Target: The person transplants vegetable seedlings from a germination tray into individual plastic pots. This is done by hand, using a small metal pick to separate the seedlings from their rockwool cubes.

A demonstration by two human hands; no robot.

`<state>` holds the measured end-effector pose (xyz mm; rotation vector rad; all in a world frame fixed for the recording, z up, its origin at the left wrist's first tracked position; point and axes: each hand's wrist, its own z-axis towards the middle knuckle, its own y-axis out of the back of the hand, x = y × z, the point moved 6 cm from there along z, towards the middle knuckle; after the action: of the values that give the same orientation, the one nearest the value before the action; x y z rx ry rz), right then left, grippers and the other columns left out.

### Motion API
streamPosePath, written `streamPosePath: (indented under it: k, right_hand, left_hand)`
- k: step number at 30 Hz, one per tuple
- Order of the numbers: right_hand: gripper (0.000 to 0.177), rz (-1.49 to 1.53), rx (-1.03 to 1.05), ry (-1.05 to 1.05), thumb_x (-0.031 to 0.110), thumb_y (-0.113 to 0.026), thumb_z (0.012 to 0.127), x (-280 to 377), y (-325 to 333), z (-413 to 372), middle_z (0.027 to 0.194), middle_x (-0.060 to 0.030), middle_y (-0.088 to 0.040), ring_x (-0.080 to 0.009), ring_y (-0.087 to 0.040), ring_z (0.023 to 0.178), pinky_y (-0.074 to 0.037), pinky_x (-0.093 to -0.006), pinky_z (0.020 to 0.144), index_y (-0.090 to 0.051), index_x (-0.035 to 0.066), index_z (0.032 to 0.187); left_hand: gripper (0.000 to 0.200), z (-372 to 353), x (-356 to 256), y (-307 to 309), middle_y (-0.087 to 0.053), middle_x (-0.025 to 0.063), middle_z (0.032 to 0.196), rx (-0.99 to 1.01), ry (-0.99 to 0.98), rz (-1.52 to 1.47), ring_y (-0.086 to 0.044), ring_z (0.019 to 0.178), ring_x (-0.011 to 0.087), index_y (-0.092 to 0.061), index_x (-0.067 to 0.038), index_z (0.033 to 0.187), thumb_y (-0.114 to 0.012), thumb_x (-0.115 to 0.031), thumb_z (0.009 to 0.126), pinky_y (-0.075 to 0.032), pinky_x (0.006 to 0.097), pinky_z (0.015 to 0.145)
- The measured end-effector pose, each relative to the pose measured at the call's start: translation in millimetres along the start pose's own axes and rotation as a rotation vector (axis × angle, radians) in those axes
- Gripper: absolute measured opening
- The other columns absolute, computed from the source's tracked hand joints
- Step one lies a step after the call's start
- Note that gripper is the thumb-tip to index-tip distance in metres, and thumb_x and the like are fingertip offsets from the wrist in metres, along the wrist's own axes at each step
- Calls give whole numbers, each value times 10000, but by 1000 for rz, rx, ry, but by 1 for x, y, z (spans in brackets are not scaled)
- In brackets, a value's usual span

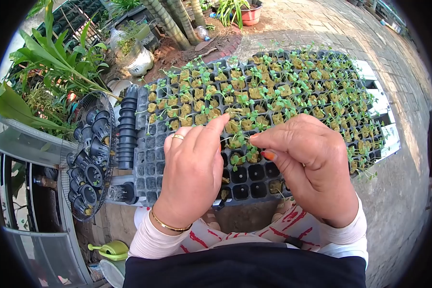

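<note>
A black seedling tray [151,170] lies before me, its cells holding brown sponge plugs with small green seedlings [279,103]. My left hand [189,170] is over the tray's near side, its fingers stretched forward together and the index fingertip above the plugs. It wears a ring and a bangle, and nothing shows in it. My right hand [314,165] comes in from the right. Its index fingertip is right at a seedling [238,140], with the thumb apart below it and the other fingers curled. Between the hands, several near cells [258,189] hold no plug.
Left of the tray lies a stack of black net cups [126,127]. A wire basket [111,144] beside it holds more cups. A clear cup [117,193] stands at the tray's near left corner. Potted plants [38,57] grow at upper left; a green watering can [113,250] is below.
</note>
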<state>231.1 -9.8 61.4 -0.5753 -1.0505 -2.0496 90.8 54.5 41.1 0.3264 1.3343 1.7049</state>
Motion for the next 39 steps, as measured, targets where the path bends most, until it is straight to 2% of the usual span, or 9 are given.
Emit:
streamPosePath:
  k: [6, 10, 14, 16, 17, 21, 26, 29, 39]
  right_hand:
    - [180, -3, -54, -46, -64, -633, 719, 1, 15, -2, 786, -87, -668, -193, -594, 710, -443, -287, 669, -683, -11, 883]
    - [112, 115, -131, -115, -41, -606, 740, 6, 32, -8, 760, -110, -641, -185, -579, 708, -426, -276, 667, -666, -43, 835]
    - [130, 120, -111, -109, 18, -616, 703, 10, 44, -13, 716, -118, -621, -179, -551, 656, -393, -280, 609, -655, -56, 802]
    - [141, 98, -110, -102, 21, -612, 685, 12, 47, -16, 697, -113, -614, -179, -541, 639, -382, -282, 597, -655, -51, 798]
    - [153, 81, -106, -92, 25, -608, 667, 13, 47, -17, 678, -108, -607, -178, -530, 621, -372, -284, 584, -656, -47, 793]
    - [172, 48, -25, -23, 15, -603, 641, 12, 43, -21, 644, -95, -589, -186, -518, 603, -365, -286, 573, -660, -31, 796]
    - [201, -77, 31, -76, -12, -604, 616, 11, 32, -23, 630, -96, -579, -197, -510, 585, -365, -294, 564, -663, -18, 808]
    - [205, -63, -14, -99, -28, -595, 616, 10, 33, -25, 641, -101, -585, -199, -513, 588, -365, -298, 564, -662, -19, 809]
    - [202, -141, -29, -88, -60, -583, 620, 11, 40, -26, 658, -109, -590, -204, -519, 606, -367, -304, 572, -660, -21, 803]
  left_hand:
    - [468, -3, 1, 1, -576, 102, 924, -6, 23, 67, -528, 881, 277, -548, -34, 1187, -587, 39, 726, -371, 382, 802]
    - [456, -8, -5, 6, -586, 118, 952, -112, -44, -3, -527, 908, 296, -568, -32, 1163, -624, 34, 714, -383, 387, 814]
    - [423, -14, -24, 19, -579, 125, 994, -71, -156, -174, -519, 945, 306, -620, -42, 1070, -704, -11, 657, -411, 409, 825]
    - [365, -18, -35, 17, -592, 129, 1017, 2, -245, -206, -535, 945, 330, -653, -48, 981, -736, -87, 627, -404, 426, 899]
    - [366, -20, -38, 13, -581, 128, 1057, 33, -236, -211, -511, 995, 351, -665, -71, 936, -763, -119, 587, -390, 444, 925]
    - [372, -23, -46, -1, -550, 134, 1118, 109, -212, -221, -460, 1088, 351, -670, -85, 921, -769, -106, 562, -361, 468, 956]
    - [369, -25, -49, -17, -532, 136, 1141, 66, -178, -241, -451, 1107, 362, -671, -90, 917, -773, -105, 563, -348, 470, 961]
    - [334, -26, -52, -21, -527, 128, 1157, 42, -135, -191, -425, 1145, 376, -676, -127, 895, -760, -97, 573, -287, 464, 981]
    - [259, -27, -48, -21, -524, 124, 1186, 25, -140, -99, -410, 1167, 383, -663, -137, 822, -746, -69, 586, -274, 468, 970]
